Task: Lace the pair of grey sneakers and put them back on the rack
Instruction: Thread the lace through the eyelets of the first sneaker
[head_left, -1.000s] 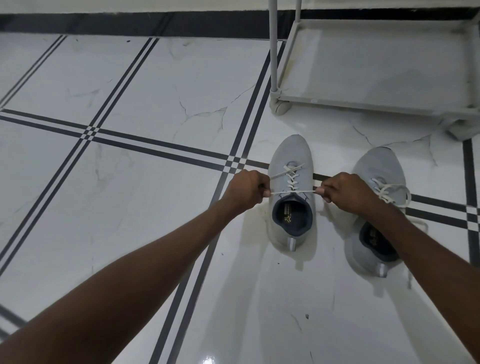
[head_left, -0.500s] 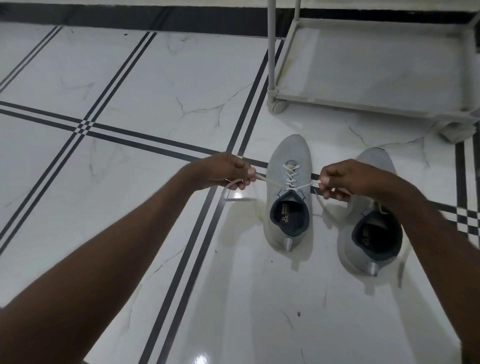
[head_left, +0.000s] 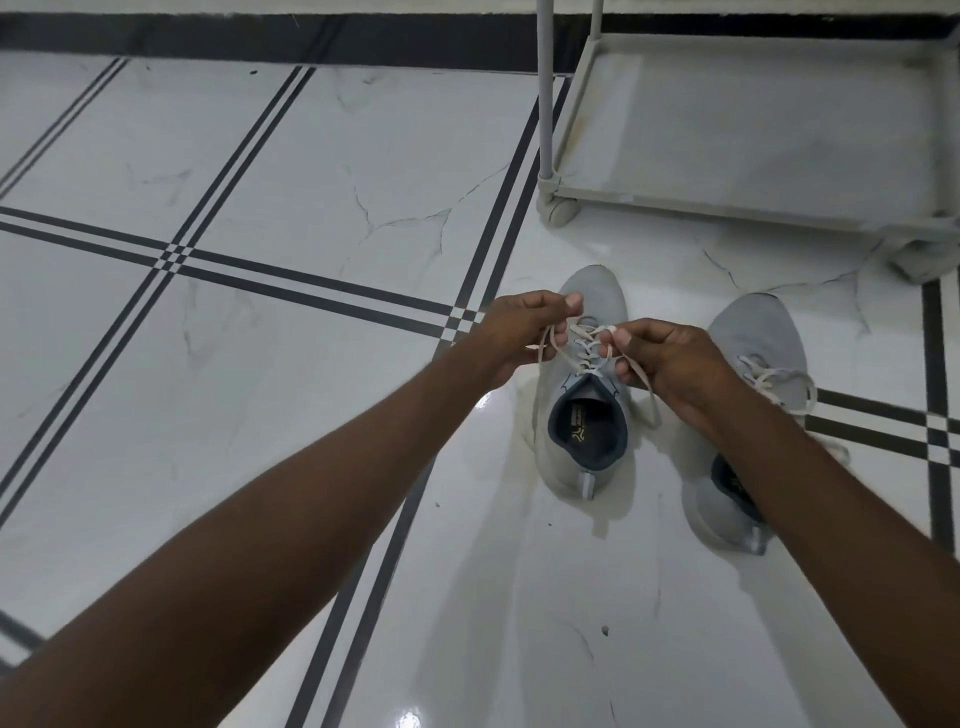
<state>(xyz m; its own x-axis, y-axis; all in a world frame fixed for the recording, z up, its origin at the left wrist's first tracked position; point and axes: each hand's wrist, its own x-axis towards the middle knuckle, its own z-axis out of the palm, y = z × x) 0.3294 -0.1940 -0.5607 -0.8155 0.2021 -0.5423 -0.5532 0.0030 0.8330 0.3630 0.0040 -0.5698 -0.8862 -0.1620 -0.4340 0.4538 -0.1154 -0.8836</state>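
Observation:
Two grey sneakers stand side by side on the white floor, toes pointing away from me. Over the laces of the left sneaker (head_left: 587, 457), my left hand (head_left: 519, 338) and my right hand (head_left: 670, 358) each pinch an end of its white lace (head_left: 584, 332). The two hands are close together above the tongue, and loose lace loops hang below each. The right sneaker (head_left: 753, 332) lies under my right forearm, its lace (head_left: 779, 379) tied in a loose bow; its heel part is hidden by my arm.
The grey shoe rack (head_left: 727, 208) stands on the floor just beyond the sneakers at the upper right, with its bottom shelf bare and a post (head_left: 545, 88) at its left corner. White tiles with dark stripes spread to the left.
My hands have come together over the left sneaker, from pulling the lace ends apart sideways to holding them close above the tongue. The camera has drawn nearer.

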